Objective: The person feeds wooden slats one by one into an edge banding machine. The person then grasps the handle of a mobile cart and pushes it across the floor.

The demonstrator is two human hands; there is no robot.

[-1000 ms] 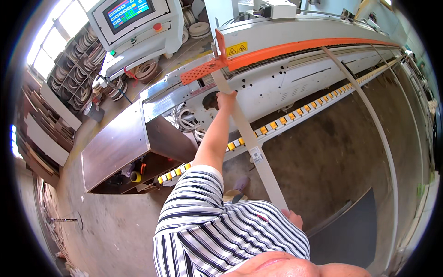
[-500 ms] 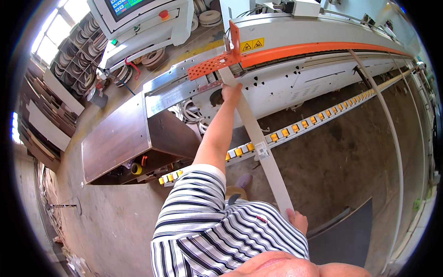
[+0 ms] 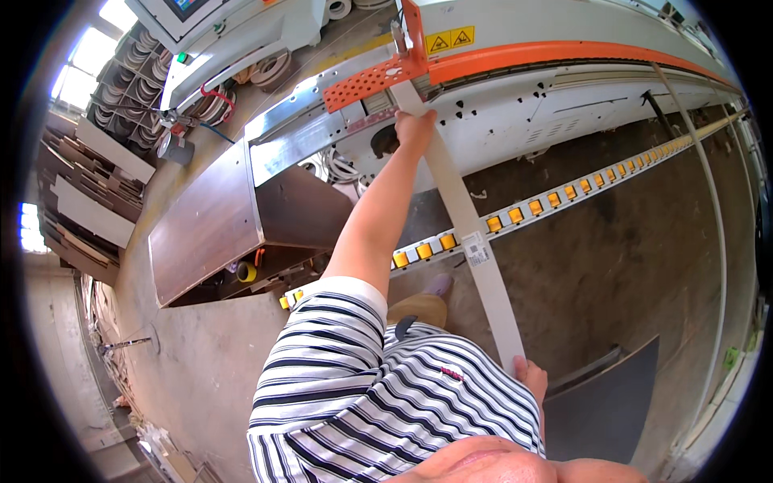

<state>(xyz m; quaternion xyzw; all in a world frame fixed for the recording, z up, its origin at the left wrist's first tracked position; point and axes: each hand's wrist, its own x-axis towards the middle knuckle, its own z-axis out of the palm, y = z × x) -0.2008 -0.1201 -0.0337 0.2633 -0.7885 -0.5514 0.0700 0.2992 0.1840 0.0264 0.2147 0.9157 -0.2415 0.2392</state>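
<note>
A long, pale, narrow board strip (image 3: 456, 197) runs from the edge banding machine's orange perforated guard (image 3: 366, 85) back toward my body. Its far end reaches in beneath the guard. My left hand (image 3: 415, 131) is closed around the strip just short of that end, with the arm stretched out. At the near end, beside my striped shirt, my right hand (image 3: 531, 377) grips the strip; some of its fingers are hidden. A printed white label (image 3: 477, 249) sits on the strip's upper face, where it crosses the rail of yellow rollers (image 3: 515, 214).
To the left stands a brown open-sided cabinet (image 3: 205, 229) with a tape roll inside. A control panel (image 3: 233, 48) is at upper left, and board offcuts (image 3: 93, 209) lean farther left. At lower right lies a dark panel (image 3: 612, 410); a pale bent bar (image 3: 713, 209) runs down the right.
The whole view has shifted, so the machine appears higher in the picture. Both hands keep hold of the strip, and its far end stays beneath the orange guard.
</note>
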